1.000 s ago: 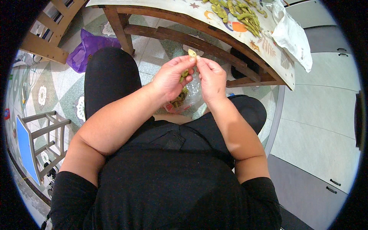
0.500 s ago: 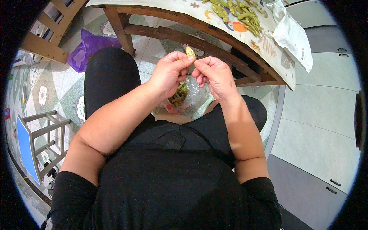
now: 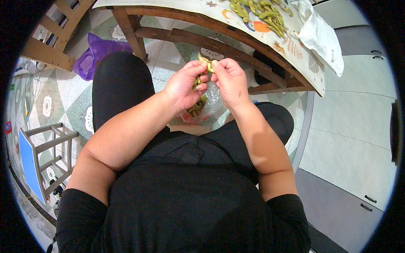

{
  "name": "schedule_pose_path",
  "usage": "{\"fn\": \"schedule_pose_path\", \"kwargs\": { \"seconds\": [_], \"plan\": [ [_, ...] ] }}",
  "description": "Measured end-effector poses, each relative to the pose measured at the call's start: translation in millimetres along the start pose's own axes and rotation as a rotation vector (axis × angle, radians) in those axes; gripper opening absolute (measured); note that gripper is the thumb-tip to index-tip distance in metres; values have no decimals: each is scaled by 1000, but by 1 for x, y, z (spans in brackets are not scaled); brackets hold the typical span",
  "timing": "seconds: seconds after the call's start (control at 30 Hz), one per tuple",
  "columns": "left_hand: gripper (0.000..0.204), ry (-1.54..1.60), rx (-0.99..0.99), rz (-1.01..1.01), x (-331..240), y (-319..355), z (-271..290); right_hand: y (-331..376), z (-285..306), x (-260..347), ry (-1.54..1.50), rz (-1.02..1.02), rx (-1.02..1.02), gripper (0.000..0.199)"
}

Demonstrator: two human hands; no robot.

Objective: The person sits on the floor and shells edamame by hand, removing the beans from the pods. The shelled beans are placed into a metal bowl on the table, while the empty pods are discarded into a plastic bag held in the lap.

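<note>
A yellow-green bean pod (image 3: 203, 57) is pinched between both my hands, above my lap, and it looks split. My left hand (image 3: 187, 82) grips it with thumb and forefinger; green beans (image 3: 197, 83) show under its curled fingers. With thumb and fingertips, my right hand (image 3: 230, 78) holds the pod's other side. Below the hands sits a clear plastic bag (image 3: 215, 98) with browned pods (image 3: 195, 110) in it, partly hidden by my left hand. More green pods (image 3: 265, 14) lie heaped on the table's patterned cover (image 3: 236, 26).
A wooden table frame (image 3: 190, 40) stands just ahead of my knees. A white bag (image 3: 322, 40) hangs over its right corner. On the left are a purple bag (image 3: 95, 52) and a blue-topped stool (image 3: 31, 166). Pale cabinets (image 3: 350, 118) line the right.
My right hand has moved up and left, closing its thumb onto the pod beside my left thumb. The pod now looks opened, and green beans show in my left hand.
</note>
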State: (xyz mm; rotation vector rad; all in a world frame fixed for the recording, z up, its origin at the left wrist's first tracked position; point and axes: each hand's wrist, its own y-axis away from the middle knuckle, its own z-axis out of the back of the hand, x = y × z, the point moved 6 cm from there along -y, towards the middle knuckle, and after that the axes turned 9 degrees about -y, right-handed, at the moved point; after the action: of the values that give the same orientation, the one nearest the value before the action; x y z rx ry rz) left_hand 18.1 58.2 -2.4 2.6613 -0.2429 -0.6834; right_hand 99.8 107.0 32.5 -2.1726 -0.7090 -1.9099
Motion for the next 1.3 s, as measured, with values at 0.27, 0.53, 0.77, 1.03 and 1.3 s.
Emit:
{"fn": "schedule_pose_path", "kwargs": {
  "seconds": [0.27,0.53,0.77,1.03,1.3],
  "plan": [
    [8,-49,82,5,0,2,-9,4,-4,13,308,237,-36,7],
    [11,-139,65,-17,-4,2,-9,2,-5,10,179,252,4,8],
    [10,-173,53,-28,-4,5,-10,3,-7,15,67,271,34,6],
    [9,-71,104,-30,1,4,-8,7,-12,14,-135,174,59,12],
    [9,-95,71,-48,4,0,0,9,-15,18,-47,207,106,20]
  ]
}}
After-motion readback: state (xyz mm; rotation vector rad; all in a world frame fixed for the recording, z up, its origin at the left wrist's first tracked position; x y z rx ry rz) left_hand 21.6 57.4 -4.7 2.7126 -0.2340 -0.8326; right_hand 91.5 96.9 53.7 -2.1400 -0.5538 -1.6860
